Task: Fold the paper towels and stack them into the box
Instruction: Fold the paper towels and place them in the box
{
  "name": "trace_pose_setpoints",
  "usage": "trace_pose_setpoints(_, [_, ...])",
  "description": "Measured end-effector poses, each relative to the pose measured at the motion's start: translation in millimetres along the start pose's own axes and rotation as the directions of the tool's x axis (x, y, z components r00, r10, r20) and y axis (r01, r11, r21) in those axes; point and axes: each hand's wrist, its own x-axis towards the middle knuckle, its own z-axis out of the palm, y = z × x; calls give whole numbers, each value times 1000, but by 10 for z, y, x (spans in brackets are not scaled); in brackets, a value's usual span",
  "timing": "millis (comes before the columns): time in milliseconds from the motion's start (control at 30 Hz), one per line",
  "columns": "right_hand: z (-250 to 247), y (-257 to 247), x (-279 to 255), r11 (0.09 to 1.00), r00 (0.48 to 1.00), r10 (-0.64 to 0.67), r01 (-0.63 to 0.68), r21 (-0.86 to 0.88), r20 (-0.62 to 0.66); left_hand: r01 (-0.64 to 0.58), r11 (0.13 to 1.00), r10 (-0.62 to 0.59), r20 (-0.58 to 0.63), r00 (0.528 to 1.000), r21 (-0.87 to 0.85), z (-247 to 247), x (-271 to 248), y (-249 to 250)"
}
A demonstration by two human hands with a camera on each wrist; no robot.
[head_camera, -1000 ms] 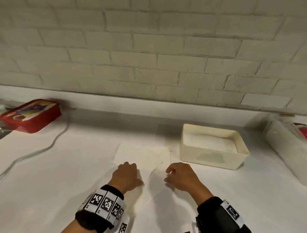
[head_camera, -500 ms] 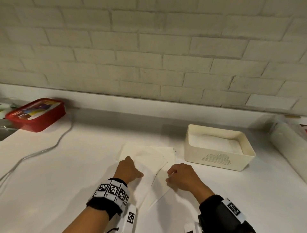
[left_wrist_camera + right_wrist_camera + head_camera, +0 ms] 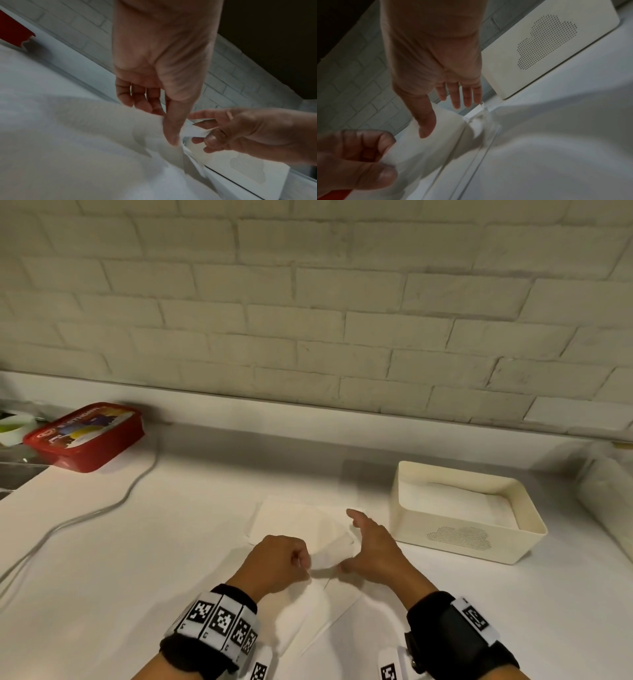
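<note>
A white paper towel [image 3: 298,518] lies on the white counter in front of me, its near part lifted into a loose fold [image 3: 447,135]. My left hand [image 3: 305,563] pinches that lifted edge between thumb and curled fingers [image 3: 385,159]. My right hand [image 3: 352,542] is just right of it, fingers straight and spread, with the thumb [image 3: 424,121] against the fold. A cream box [image 3: 455,539] with a dotted cloud pattern stands to the right, holding folded towels [image 3: 455,505].
A red lidded container [image 3: 85,436] sits at the back left, with a grey cable [image 3: 102,508] trailing across the counter from it. A wrapped pack of paper rolls [image 3: 609,501] lies at the right edge. A brick wall backs the counter.
My right hand has gone from curled on the towel to straight, spread fingers and reached forward. My left hand has raised the towel's near edge off the counter.
</note>
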Motion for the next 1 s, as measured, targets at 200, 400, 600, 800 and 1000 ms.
trace_pose_setpoints(200, [77,8,155,991,993,-114,114,-69,11,-10,1000,13,121,993,-25,-105,69,-13])
trace_pose_setpoints(400, [-37,39,129,999,998,-38,36,35,50,41,987,-23,115,993,-154,-315,109,-87])
trace_pose_setpoints(600, [-57,87,107,991,995,94,-97,92,29,64,969,-39,111,993,-237,-345,177,-88])
trace_pose_setpoints(800, [-6,91,112,961,971,237,-237,143,22,82,966,-45,153,987,-244,-203,239,-154])
trace_pose_setpoints(1000, [-21,73,86,957,958,288,-288,36,18,69,950,-29,133,991,-306,-133,251,-163])
